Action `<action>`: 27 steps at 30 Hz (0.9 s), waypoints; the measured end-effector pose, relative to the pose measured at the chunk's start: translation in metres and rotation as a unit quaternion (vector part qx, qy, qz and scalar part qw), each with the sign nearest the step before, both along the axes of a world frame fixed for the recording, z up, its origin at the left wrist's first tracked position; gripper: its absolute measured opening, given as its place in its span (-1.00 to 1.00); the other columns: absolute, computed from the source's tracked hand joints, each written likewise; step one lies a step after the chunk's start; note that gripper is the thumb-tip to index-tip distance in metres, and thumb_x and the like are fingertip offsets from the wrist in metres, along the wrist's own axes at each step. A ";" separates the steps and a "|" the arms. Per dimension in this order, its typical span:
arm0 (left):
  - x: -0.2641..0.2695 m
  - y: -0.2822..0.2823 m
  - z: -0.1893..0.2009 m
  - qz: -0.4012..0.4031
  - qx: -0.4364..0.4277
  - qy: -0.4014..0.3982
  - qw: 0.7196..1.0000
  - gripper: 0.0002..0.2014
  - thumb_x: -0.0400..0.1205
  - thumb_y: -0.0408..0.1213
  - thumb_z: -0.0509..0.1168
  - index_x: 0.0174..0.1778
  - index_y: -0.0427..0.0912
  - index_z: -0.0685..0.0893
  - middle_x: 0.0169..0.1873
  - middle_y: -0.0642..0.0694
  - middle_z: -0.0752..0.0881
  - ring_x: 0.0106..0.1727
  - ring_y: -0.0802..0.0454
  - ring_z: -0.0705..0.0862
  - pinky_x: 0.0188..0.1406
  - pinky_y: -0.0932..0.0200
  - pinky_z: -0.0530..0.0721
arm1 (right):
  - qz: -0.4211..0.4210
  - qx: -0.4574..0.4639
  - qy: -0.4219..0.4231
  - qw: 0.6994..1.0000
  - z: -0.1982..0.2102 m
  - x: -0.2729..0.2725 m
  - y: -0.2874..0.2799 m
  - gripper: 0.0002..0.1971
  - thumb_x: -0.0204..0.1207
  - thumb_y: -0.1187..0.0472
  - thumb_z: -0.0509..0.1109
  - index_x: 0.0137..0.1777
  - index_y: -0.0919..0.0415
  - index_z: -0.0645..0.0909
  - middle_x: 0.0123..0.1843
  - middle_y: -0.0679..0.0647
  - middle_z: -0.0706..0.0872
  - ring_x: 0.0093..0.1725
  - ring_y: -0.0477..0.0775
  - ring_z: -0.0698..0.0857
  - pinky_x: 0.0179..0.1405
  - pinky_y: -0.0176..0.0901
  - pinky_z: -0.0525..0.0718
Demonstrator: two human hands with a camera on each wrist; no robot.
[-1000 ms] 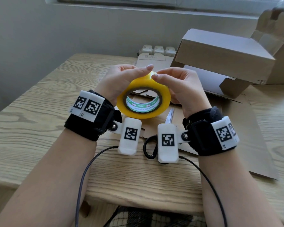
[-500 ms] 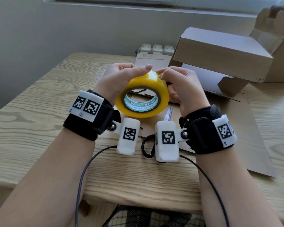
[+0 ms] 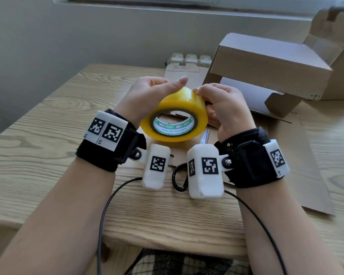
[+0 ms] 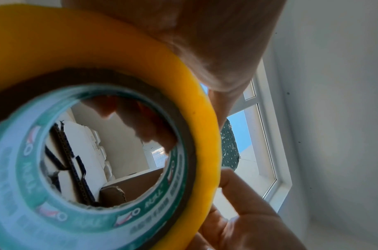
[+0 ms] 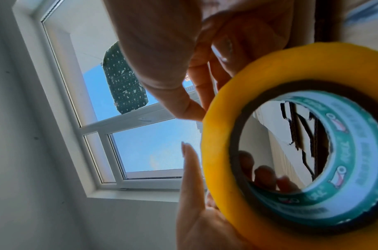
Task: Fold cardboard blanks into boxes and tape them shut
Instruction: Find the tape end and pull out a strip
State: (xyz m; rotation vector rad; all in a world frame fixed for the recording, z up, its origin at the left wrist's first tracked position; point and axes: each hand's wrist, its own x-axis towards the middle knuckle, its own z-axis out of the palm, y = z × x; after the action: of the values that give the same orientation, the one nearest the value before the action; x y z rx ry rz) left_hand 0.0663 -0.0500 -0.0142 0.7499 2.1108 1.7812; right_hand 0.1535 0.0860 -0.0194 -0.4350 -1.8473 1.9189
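Both hands (image 3: 189,105) around raised tape roll (image 3: 175,118)

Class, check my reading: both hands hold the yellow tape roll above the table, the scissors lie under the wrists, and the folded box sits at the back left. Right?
Not quite. The head view shows the folded box at the back right, not left. The rest stands: both hands, left hand and right hand, hold the tape roll above the table, scissors under the wrists.

A room in a home, by the look of it; a light wooden table (image 3: 48,147) with strong grain stands against a plain pale wall (image 3: 87,36) under a white-framed window (image 5: 128,135); blue sky shows through the glass; brown cardboard boxes (image 3: 266,62) and flat cardboard blanks (image 3: 298,155) crowd the table's far right; patterned fabric (image 3: 187,262) shows below the table edge.
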 end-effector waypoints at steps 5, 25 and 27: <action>-0.001 -0.004 0.003 -0.015 -0.022 -0.017 0.999 -0.60 0.36 0.13 0.45 -0.18 -0.17 0.74 -0.27 -0.10 0.76 -0.27 0.01 0.75 -0.19 0.10 0.74 | 0.014 -0.026 0.006 1.000 0.001 0.002 0.000 -0.91 0.57 0.35 0.40 -0.14 0.33 0.70 -0.70 -0.13 0.49 -0.75 -0.21 0.43 -0.71 -0.42 0.39; 0.000 -0.004 0.004 0.001 -0.027 -0.025 0.999 -0.58 0.36 0.14 0.53 -0.17 -0.17 0.74 -0.17 -0.18 0.77 -0.16 -0.07 0.75 -0.03 -0.07 0.74 | 0.027 -0.056 0.003 0.998 0.002 0.003 -0.001 -0.88 0.58 0.34 0.38 -0.19 0.27 0.69 -0.68 -0.13 0.48 -0.75 -0.19 0.38 -0.72 -0.41 0.34; 0.001 -0.005 0.005 0.000 -0.048 -0.011 0.999 -0.46 0.31 0.20 0.49 -0.12 -0.25 0.76 -0.16 -0.26 0.79 -0.17 -0.10 0.77 -0.01 -0.06 0.74 | 0.022 -0.040 0.006 0.999 0.001 0.002 -0.002 -0.88 0.57 0.35 0.38 -0.20 0.28 0.67 -0.69 -0.13 0.47 -0.75 -0.20 0.40 -0.72 -0.43 0.35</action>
State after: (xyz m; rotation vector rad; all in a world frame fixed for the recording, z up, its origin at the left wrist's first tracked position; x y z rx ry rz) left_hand 0.0672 -0.0555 -0.0089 0.7037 2.1644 1.6671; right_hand 0.1559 0.0844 -0.0182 -0.4093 -1.7923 2.0252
